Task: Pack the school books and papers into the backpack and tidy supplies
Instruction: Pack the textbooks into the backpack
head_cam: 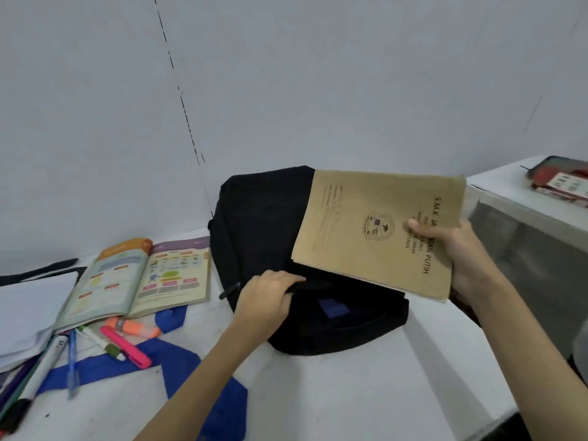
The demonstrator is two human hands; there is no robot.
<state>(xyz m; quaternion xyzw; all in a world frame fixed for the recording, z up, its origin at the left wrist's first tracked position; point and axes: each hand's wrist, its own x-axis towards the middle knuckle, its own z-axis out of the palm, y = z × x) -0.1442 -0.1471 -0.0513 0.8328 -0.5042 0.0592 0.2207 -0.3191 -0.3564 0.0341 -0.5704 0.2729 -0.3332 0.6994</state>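
Observation:
A black backpack (pixel 261 224) lies on the white table (pixel 350 386), its opening facing me. My left hand (pixel 265 297) grips the upper edge of that opening. My right hand (pixel 461 249) holds a brown exercise book (pixel 366 230) by its right side, thumb on the cover, above the backpack's opening. An open colourful textbook (pixel 143 278) lies to the left. Below it are an orange highlighter (pixel 136 326), a pink highlighter (pixel 125 346), a blue pen (pixel 72 367) and several other markers (pixel 41 374). White papers (pixel 28 313) are stacked at the far left.
A blue-and-white cloth (pixel 178 361) is spread under the pens. A white box (pixel 521 218) stands to the right with a red-and-black item (pixel 560 181) on top. A plain wall rises behind the table. The table's near right edge drops off at the lower right.

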